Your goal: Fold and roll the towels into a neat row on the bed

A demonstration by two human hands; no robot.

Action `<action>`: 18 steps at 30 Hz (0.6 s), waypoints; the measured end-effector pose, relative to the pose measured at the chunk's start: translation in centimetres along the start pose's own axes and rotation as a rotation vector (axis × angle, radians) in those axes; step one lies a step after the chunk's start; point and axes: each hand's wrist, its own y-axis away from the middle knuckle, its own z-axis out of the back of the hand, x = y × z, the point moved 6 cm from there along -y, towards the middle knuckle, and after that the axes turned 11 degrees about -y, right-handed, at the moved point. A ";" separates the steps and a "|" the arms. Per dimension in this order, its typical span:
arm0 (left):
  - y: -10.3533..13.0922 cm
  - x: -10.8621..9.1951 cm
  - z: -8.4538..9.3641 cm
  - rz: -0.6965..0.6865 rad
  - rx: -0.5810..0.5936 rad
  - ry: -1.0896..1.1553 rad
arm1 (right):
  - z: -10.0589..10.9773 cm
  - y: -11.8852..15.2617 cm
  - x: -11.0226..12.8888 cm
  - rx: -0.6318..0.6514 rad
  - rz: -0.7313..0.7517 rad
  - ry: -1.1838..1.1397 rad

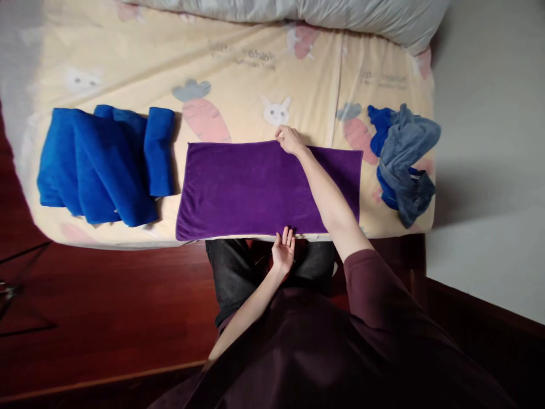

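A purple towel (238,190) lies spread flat on the bed, its near edge along the bed's front edge. My right hand (290,140) is at the middle of the towel's far edge, fingers pinched on it, and the forearm crosses over the towel's right part. My left hand (284,250) is palm up at the middle of the near edge, fingers stretched out, with the fingertips by the cloth and nothing seen in the palm.
Several folded blue towels (102,165) lie on the bed (149,57) at the left. Crumpled grey-blue and blue cloths (404,162) lie at the right, near the wall (489,142). A white quilt (340,17) is at the back. Black stand legs (25,289) show at lower left.
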 end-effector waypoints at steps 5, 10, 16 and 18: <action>0.5 0.1 0.1 -0.016 0.025 -0.029 | 0.9 0.1 0.6 -0.004 -0.048 -0.025; 1.6 0.2 -0.1 -0.044 0.032 -0.058 | 2.4 0.8 1.8 -0.065 -0.003 -0.095; 3.4 -0.2 -0.3 -0.115 0.069 -0.124 | 5.0 2.1 4.3 -0.104 0.028 -0.176; 4.1 -0.5 -0.3 -0.150 0.083 -0.129 | 6.1 2.7 5.5 -0.110 0.053 -0.213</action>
